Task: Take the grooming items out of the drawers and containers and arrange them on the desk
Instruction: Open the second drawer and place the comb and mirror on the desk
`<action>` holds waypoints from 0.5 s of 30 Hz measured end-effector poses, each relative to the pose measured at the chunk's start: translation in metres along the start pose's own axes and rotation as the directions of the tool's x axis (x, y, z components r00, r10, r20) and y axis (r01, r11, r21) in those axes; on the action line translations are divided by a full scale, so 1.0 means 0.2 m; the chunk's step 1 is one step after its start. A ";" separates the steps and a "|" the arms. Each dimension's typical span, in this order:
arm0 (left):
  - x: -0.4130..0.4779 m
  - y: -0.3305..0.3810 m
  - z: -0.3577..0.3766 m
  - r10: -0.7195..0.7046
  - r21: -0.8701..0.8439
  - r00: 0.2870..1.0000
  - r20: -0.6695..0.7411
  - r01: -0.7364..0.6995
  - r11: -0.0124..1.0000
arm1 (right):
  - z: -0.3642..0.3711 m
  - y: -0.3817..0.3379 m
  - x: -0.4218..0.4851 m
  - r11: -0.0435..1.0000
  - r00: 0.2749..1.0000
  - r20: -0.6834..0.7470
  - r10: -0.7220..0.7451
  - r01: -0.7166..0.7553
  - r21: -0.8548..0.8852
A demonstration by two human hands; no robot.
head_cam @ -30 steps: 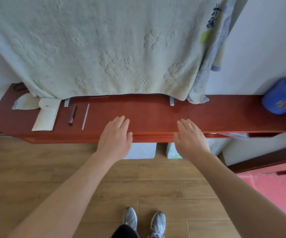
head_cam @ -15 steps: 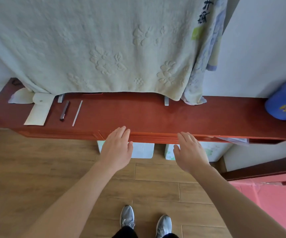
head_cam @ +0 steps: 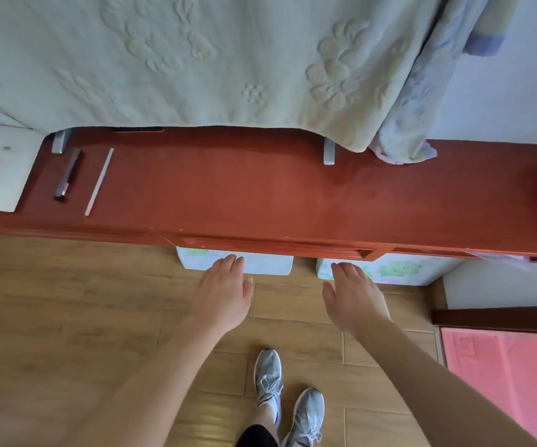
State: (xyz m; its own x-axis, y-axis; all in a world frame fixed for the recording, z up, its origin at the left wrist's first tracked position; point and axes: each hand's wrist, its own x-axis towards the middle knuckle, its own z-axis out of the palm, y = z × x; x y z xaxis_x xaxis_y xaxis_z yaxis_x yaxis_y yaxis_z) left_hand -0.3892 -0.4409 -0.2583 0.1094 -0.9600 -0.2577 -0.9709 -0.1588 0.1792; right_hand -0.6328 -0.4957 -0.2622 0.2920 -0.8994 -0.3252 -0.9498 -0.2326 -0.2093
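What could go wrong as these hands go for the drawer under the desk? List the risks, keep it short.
1. The drawer front shows no handle, and the left hand and right hand are open below it, holding nothing; a pull from underneath may slip.
2. A jerk could shake the desk and roll the dark tube and thin white stick, lying loose near its front edge, onto the floor.

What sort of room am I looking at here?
Probably a room in a home, perhaps a bedroom: a pale embossed blanket hangs behind a red wooden desk, patterned boxes sit underneath, and the floor is wood plank.
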 end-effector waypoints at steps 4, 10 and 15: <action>0.19 -0.02 0.11 -0.120 0.047 0.991 0.051 0.118 0.992 | 0.13 -0.01 0.17 0.993 0.993 -0.001 0.115 -0.114 0.042; 0.39 -0.09 0.24 -0.263 0.105 0.962 0.072 0.255 0.961 | 0.27 -0.05 0.32 0.942 0.947 -0.053 0.318 -0.309 0.134; 0.40 -0.13 0.33 -0.326 -0.007 0.943 0.063 0.327 0.945 | 0.38 -0.04 0.35 0.902 0.908 -0.115 0.402 -0.372 0.218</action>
State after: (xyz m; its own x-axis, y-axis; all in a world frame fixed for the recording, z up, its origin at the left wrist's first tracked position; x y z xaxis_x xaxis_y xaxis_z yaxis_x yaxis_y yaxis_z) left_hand -0.3699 -0.4983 -0.3452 0.4060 -0.8396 -0.3609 -0.8804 -0.4652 0.0919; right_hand -0.5960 -0.5285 -0.3529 -0.1299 -0.9531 -0.2735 -0.9410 0.2054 -0.2691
